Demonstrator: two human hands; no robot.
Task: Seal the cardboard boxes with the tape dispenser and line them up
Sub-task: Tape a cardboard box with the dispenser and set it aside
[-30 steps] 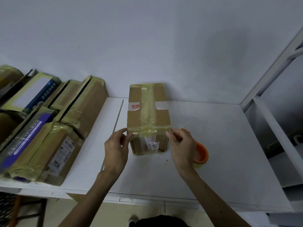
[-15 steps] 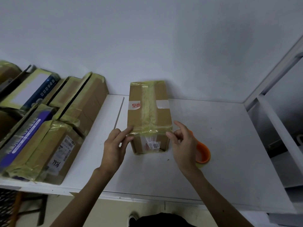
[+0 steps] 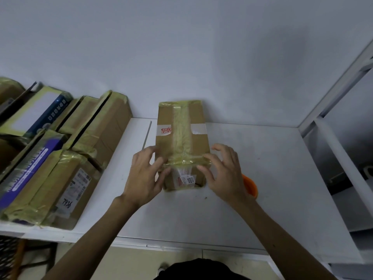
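Right now the left hand (image 3: 144,176) and right hand (image 3: 224,172) are pressing spread, uncurled fingers onto the cardboard box (image 3: 181,138) sitting on the counter (image 3: 272,178). It is looking stiff and light, best gripped by its sides.

- Left hand (image 3: 144,178): bare; forearm bare from the wrist back to the frame edge.
- Right hand (image 3: 224,174): bare; forearm likewise bare behind the grip.
- Black garment (image 3: 201,269): rounded edge, well behind the grip, between both forearms.
- Pale shoe tip (image 3: 163,267): just left of the garment; detail blurred.
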